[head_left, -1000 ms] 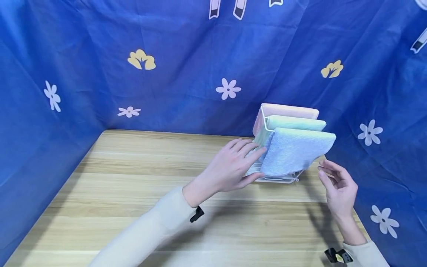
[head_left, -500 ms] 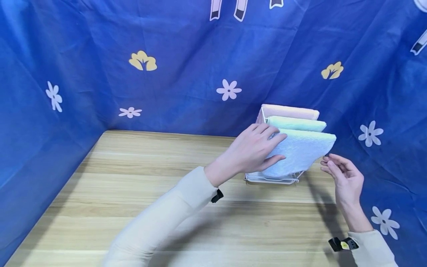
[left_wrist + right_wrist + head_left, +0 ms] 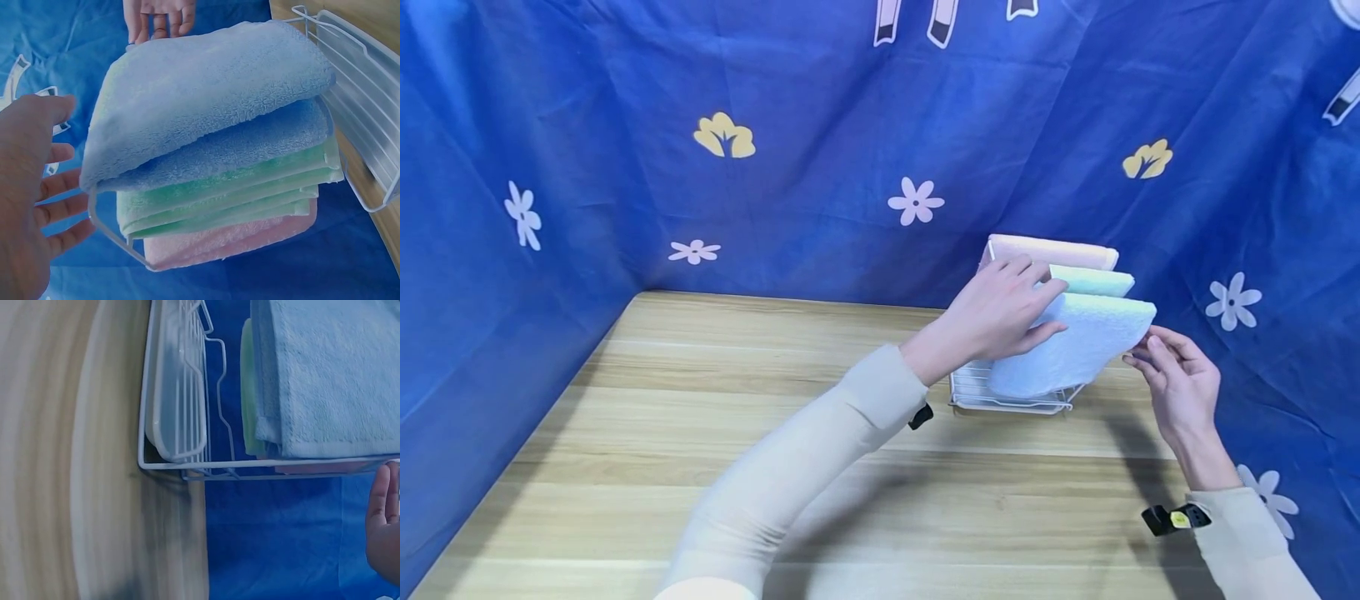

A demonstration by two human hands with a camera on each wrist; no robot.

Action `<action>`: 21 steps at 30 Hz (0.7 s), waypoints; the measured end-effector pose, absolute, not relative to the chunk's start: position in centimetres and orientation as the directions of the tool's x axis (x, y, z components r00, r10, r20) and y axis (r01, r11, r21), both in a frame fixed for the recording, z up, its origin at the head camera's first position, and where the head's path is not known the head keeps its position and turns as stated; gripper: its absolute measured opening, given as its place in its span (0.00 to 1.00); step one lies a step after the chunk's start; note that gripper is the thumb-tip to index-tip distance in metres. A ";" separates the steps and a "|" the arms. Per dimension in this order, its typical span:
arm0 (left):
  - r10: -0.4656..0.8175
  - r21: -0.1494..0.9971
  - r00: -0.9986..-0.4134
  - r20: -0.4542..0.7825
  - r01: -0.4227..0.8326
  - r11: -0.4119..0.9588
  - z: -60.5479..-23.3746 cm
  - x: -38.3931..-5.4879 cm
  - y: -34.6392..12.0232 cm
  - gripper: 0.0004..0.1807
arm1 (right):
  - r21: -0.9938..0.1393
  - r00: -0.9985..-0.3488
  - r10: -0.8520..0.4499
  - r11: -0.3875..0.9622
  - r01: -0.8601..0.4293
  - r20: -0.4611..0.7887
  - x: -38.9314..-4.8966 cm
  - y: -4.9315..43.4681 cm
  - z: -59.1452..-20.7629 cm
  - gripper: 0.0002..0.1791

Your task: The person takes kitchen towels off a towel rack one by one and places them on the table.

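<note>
A white wire rack (image 3: 967, 386) stands at the back right with folded towels draped over its upper bars. The blue towel (image 3: 1075, 346) hangs in front, the green towel (image 3: 1101, 282) behind it and the pink towel (image 3: 1060, 250) at the back. My left hand (image 3: 1000, 308) is at the rack's left side and overlaps the towels in the head view. The left wrist view puts that hand's spread, loosely bent fingers (image 3: 62, 212) beside the wire frame. My right hand (image 3: 1183, 387) has its fingertips right at the blue towel's right corner; the right wrist view shows its fingers (image 3: 380, 490) at the side wire.
At the rack's foot is a shallow white tray (image 3: 164, 381) under wire slats. The rack stands on a wood-grain table (image 3: 700, 433). Blue patterned cloth (image 3: 805, 183) rises behind the table and along both sides, close to the right hand.
My left hand has moved right and up, from the rack's lower left to its upper left side. My right hand has moved up and slightly right to the towel's corner. The towels look unmoved.
</note>
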State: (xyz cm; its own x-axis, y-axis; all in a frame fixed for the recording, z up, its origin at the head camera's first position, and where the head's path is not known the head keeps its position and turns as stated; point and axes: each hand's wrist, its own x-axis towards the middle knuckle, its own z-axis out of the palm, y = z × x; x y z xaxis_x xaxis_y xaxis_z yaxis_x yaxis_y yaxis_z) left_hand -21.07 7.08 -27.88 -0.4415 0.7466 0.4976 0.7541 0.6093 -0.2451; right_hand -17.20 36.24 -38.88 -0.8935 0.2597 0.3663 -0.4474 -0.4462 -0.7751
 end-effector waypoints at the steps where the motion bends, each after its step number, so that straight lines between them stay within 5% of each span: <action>1: 0.746 -0.235 -0.451 0.489 0.756 0.611 -27.8 -21.2 7.3 0.23 | -0.779 -0.897 0.253 -0.447 -0.441 0.363 -17.3 36.4 -38.7 0.10; 21: 0.743 -0.140 -0.537 0.399 0.766 0.628 -27.9 -22.7 10.7 0.21 | -0.769 -0.908 0.195 -0.482 -0.419 0.372 -18.9 37.0 -37.4 0.11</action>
State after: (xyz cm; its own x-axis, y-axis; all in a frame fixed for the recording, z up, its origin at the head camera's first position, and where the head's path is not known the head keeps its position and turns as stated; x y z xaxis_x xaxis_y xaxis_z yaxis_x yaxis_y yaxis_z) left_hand -22.74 10.68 -27.88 -0.5370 0.7434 0.3987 0.7655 0.6280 -0.1399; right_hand -18.86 36.99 -37.41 -0.9076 0.1948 0.3720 -0.4189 -0.4822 -0.7694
